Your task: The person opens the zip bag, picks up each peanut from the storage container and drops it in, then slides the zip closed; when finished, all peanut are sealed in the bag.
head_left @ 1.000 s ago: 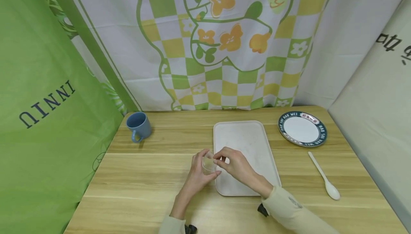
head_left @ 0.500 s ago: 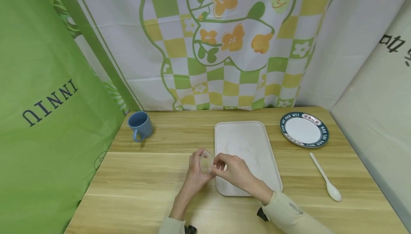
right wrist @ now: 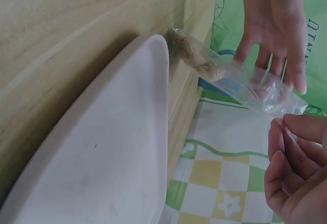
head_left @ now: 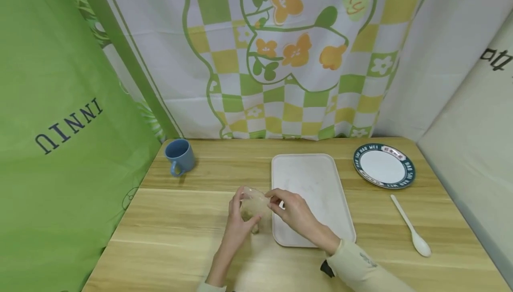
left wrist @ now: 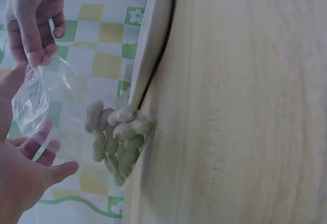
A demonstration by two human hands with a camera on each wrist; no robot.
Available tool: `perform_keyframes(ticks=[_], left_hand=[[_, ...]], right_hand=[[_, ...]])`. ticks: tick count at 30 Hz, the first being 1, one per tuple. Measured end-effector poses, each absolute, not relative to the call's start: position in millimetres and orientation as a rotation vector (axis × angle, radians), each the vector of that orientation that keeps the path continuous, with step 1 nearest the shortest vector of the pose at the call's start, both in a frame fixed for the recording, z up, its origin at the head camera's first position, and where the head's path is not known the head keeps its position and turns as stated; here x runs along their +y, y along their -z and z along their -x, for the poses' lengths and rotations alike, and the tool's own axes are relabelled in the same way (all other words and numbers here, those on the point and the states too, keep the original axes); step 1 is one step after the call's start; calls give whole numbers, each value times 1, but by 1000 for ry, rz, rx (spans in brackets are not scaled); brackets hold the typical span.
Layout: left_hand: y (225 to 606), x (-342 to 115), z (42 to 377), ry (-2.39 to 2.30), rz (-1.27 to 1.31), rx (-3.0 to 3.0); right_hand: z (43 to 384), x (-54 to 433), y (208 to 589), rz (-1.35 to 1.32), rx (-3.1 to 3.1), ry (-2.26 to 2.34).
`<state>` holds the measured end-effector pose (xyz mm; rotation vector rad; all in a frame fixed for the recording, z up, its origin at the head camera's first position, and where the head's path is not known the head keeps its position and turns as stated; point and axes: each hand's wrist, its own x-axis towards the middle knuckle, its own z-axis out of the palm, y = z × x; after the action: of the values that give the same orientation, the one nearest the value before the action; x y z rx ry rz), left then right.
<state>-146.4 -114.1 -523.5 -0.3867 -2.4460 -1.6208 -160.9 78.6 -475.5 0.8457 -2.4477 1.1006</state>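
A clear plastic bag (head_left: 254,204) hangs at the left edge of the white tray (head_left: 308,194). Peanuts in their shells (left wrist: 120,139) fill its lower end, close to the tabletop. My right hand (head_left: 297,214) pinches the bag's upper edge between thumb and fingertips, as the right wrist view shows. Around the bag's upper part, my left hand (head_left: 235,227) is spread with mostly straight fingers; some of them (left wrist: 46,152) show through or against the film. Whether those fingers are inside the mouth or behind it, I cannot tell.
A blue mug (head_left: 180,156) stands at the table's back left. At the back right lies a plate (head_left: 382,167) with a dark patterned rim, and a white spoon (head_left: 410,227) is in front of it. Curtains hang behind and beside the wooden table (head_left: 168,234).
My left hand has loosened and spread wider around the bag, shifting slightly left. The peanuts at the bag's lower end now show below. My right hand stays at the bag's edge.
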Motion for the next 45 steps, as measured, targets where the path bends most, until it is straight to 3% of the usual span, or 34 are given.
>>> perform_keyframes(ticks=[15, 26, 45], left_hand=[[484, -136, 123, 1785, 392, -2018], [484, -145, 116, 1757, 556, -2071], [475, -145, 114, 1657, 565, -2095]], right_hand=[[167, 78, 474, -916, -2336, -1250], [166, 56, 473, -963, -2439, -1450], [164, 38, 463, -1072, -2313, -1036]])
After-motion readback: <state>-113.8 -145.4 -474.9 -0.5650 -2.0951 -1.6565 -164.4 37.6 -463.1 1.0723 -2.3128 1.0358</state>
